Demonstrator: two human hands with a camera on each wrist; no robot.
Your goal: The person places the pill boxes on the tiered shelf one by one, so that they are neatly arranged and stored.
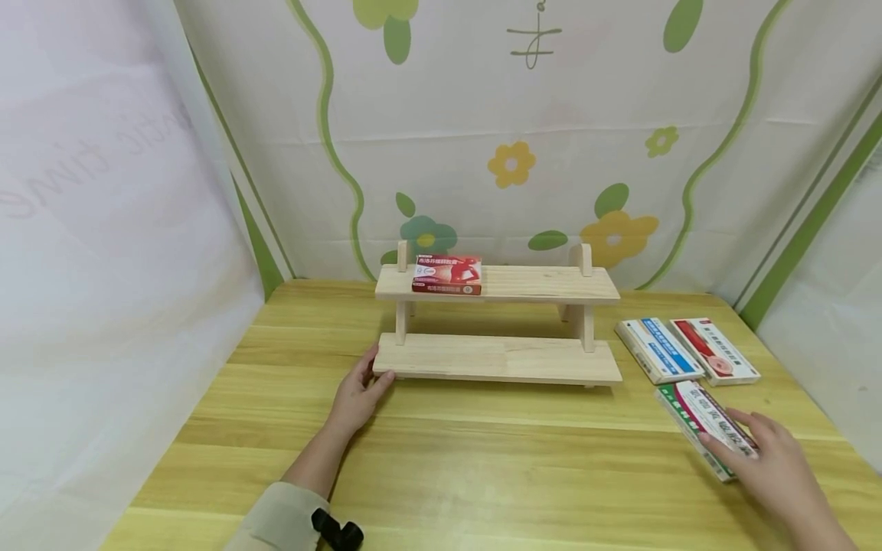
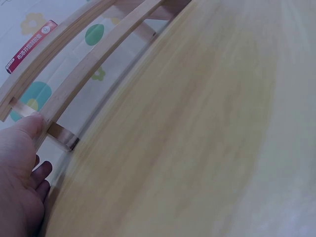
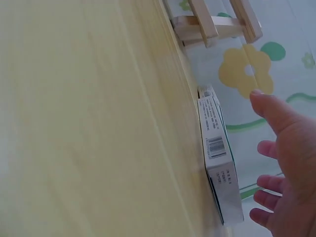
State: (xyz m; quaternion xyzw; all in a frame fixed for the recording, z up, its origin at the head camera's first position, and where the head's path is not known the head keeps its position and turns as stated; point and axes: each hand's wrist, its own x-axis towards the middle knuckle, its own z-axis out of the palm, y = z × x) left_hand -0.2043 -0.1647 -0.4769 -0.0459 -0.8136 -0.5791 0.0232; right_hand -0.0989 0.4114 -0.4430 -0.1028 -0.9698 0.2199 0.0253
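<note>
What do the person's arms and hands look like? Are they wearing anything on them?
The left hand has no glove. Higher up that arm is a pale beige fabric sleeve with a small black gadget with rounded ends at its edge. The right hand has no glove either, and no sleeve shows on that arm.

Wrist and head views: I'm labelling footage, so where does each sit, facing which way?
Head: on the head, facing forward and down at table and wooden shelf; left hand, right hand and forearms show.
Left wrist: on that wrist, looking along table and shelf; left thumb and fingers show.
Right wrist: on that wrist, looking across table at a white box; right thumb and fingers show.
Head and left wrist share the red box.
</note>
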